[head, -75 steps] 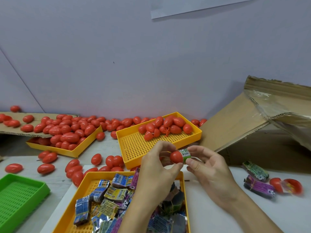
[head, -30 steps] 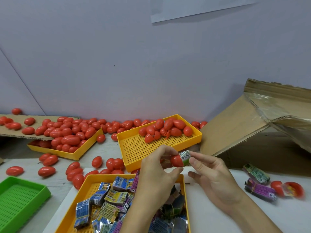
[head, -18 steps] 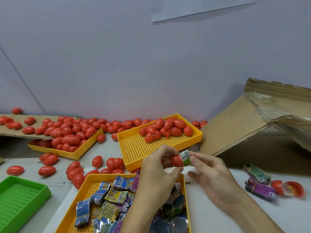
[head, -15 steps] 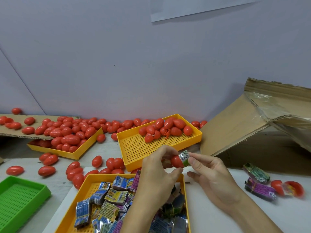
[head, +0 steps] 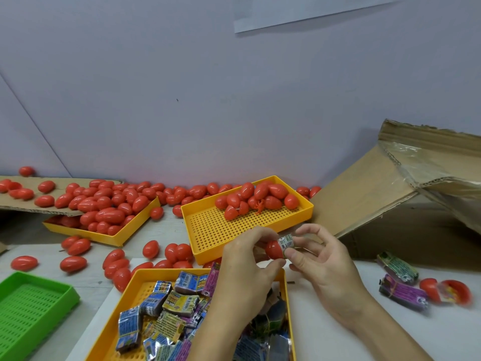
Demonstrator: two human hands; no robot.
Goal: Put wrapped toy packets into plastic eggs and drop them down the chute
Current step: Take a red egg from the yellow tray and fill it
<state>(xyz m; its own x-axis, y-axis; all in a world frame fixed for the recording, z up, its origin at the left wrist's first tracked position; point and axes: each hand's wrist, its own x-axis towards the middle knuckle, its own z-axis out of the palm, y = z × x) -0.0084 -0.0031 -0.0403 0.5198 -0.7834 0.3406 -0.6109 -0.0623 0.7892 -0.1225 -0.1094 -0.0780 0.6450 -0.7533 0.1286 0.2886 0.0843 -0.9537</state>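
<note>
Head-camera view, scanning from the left: a green tray (head: 31, 306) sits at the near edge, apparently spare. Behind it a yellow tray of red eggs (head: 104, 217) spills over, with loose eggs scattered across the table (head: 351, 342); that looks like the stock of empty shells, kept within an easy reach. Nearer, the packet tray (head: 135, 290) holds the wrapped toys in a heap right under the hands, so a fresh packet is only a short dip away. A second yellow tray (head: 226, 230) beyond it carries a smaller cluster of eggs at its far end.

In the middle, the left hand (head: 244, 277) has thumb and fingers curled round a red egg half (head: 273, 249), holding it steady with its mouth turned to the right. The right hand (head: 325, 267) pinches the green-and-white packet (head: 286, 243) between thumb and forefinger, its other fingers loosely spread, and the packet sits partly in the shell. I'd judge the packet is being worked in; it looks a snug fit, hence the firm brace from the left.

Rightward, the cardboard chute (head: 364, 199) slopes up from the table, close enough for a quick drop. Two stray packets (head: 400, 287) and an opened egg (head: 447, 294) lie beside it, perhaps set aside.
</note>
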